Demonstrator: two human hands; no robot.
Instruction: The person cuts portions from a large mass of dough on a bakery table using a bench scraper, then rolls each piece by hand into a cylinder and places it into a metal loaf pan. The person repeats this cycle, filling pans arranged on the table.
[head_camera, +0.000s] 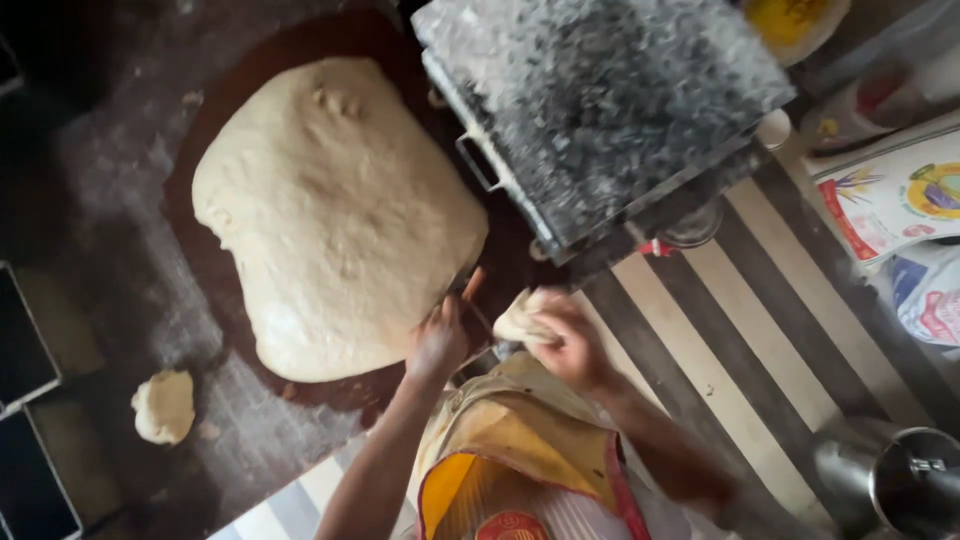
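A big slab of pale dough (335, 210) lies on a dark round board (215, 270). My left hand (437, 343) is curled at the dough's near right edge. A thin brownish sliver (471, 285) sticks up from that hand; I cannot tell whether it is a tool or a finger. My right hand (570, 345) is closed around a small lump of dough (518, 320), held just right of the left hand and below a scale with a speckled grey stone top (600, 95). My yellow apron (520, 450) fills the bottom centre.
A small dough piece (163, 405) sits on the floured dark table (120, 200) at the left. Dark baking tins (25, 350) line the left edge. A striped floor (740, 340) runs to the right, with a metal pot (895, 480) and printed bags (895, 195).
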